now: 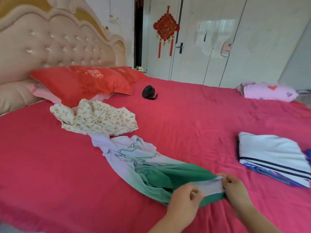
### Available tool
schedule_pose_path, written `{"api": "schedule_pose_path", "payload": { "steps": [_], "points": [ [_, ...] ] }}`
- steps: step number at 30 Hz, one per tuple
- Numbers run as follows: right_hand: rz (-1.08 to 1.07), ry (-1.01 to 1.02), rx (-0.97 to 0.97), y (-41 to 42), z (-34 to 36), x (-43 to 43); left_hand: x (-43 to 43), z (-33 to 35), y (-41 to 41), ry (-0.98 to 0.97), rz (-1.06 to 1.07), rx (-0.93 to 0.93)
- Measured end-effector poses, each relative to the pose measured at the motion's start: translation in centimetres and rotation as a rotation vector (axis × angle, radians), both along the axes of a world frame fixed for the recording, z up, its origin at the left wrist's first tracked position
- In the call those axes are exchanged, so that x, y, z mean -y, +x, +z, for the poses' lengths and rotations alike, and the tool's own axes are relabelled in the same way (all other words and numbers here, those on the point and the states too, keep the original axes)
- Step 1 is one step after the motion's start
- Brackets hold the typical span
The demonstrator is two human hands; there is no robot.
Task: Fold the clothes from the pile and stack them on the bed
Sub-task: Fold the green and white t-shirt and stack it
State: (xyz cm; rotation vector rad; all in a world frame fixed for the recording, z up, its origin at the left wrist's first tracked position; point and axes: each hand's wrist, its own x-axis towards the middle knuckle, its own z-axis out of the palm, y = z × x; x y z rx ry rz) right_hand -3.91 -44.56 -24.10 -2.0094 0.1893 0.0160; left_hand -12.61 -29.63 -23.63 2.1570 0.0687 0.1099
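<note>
Green hem of the green-and-white garment (pixel 151 167) is being pinched by the left hand (pixel 183 199) and the right hand (pixel 235 187), fingers curling on the cloth near the front edge of the bed (pixel 185 123). Its white end is trailing crumpled up to the floral garment (pixel 99 118), touching it. Well apart to the right, the folded striped stack (pixel 269 153) is lying flat. Against the headboard (pixel 50 42), red pillows (pixel 80 83) are sitting.
</note>
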Motion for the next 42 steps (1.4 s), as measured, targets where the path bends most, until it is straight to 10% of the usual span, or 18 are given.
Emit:
{"api": "schedule_pose_path", "payload": {
  "steps": [19,25,31,34,42],
  "points": [
    [0.092,-0.403,0.247,-8.8,-5.6,4.5,-0.6,-5.7,-4.8,0.418,0.119,-0.047],
    [0.182,-0.57,0.273,-7.7,-6.0,4.7,-2.3,-6.8,-5.2,0.214,0.304,0.241],
    [0.065,-0.26,0.273,-8.4,-1.3,5.3,-6.0,-4.5,-6.6,-0.249,0.512,0.467],
    [-0.066,-0.15,0.27,-8.8,1.1,6.2,-8.0,-4.8,-7.6,-0.242,0.445,0.565],
    [0.12,-0.615,0.218,-9.4,-0.9,6.1,-10.7,-6.2,-9.5,0.065,0.286,0.355]
  ]
}}
